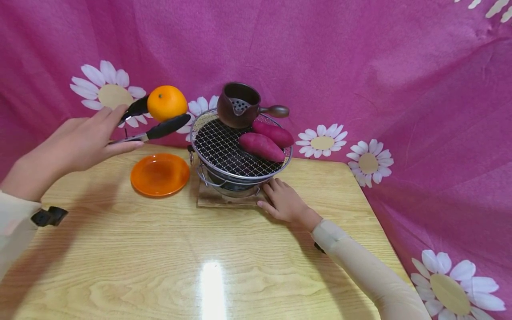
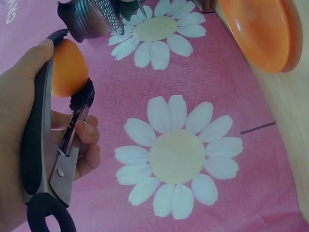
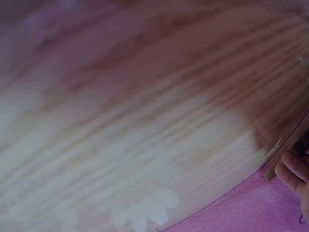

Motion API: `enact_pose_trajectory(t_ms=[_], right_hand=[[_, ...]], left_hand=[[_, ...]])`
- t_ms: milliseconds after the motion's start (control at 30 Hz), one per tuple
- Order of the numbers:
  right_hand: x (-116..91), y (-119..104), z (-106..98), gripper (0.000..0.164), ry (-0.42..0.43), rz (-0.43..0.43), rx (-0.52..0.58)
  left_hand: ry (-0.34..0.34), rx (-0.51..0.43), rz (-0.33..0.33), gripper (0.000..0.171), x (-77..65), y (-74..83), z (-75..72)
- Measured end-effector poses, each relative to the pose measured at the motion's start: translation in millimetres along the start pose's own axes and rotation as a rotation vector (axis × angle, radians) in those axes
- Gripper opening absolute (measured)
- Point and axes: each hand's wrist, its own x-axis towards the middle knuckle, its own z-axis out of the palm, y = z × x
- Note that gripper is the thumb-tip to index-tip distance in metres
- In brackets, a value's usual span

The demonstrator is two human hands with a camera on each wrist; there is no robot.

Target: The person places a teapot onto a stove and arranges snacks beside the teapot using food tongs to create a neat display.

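Note:
My left hand (image 1: pixel 86 140) grips black-tipped metal tongs (image 1: pixel 168 126), raised above the table's back left. Between the tong tips is an orange mandarin (image 1: pixel 167 103), also visible in the left wrist view. Below it lies an orange plate (image 1: pixel 160 175). My right hand (image 1: pixel 286 202) holds the right end of the wooden board (image 1: pixel 224 200) under a round tabletop grill, thumb at the front edge. On the grill's wire mesh (image 1: pixel 218 142) rest two purple sweet potatoes (image 1: pixel 262 146), side by side, and a dark brown side-handled teapot (image 1: pixel 236 111) without a lid.
The wood-grain table (image 1: pixel 160 249) ends at the back and right against a pink cloth (image 1: pixel 320 53) with daisies. A metal ring handle (image 1: pixel 191 158) hangs at the grill's left side. The right wrist view shows mostly blurred table surface.

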Motion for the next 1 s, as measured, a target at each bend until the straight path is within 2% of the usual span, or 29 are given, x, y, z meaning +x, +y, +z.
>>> enact_pose_trajectory(t_ms=[200, 633, 1000], right_hand=[[-0.9, 0.5, 0.1, 0.083, 0.003, -0.002, -0.008], [0.2, 1.2, 0.3, 0.083, 0.006, -0.011, -0.008], [-0.1, 1.4, 0.8, 0.081, 0.026, -0.025, -0.015]], left_hand=[[-0.004, -0.004, -0.007, 0.091, 3.8, 2.6, -3.2], [0.036, -0.004, 0.032, 0.093, 7.5, 6.7, -7.2], [-0.009, -0.022, 0.041, 0.095, 10.9, 14.9, -6.6]])
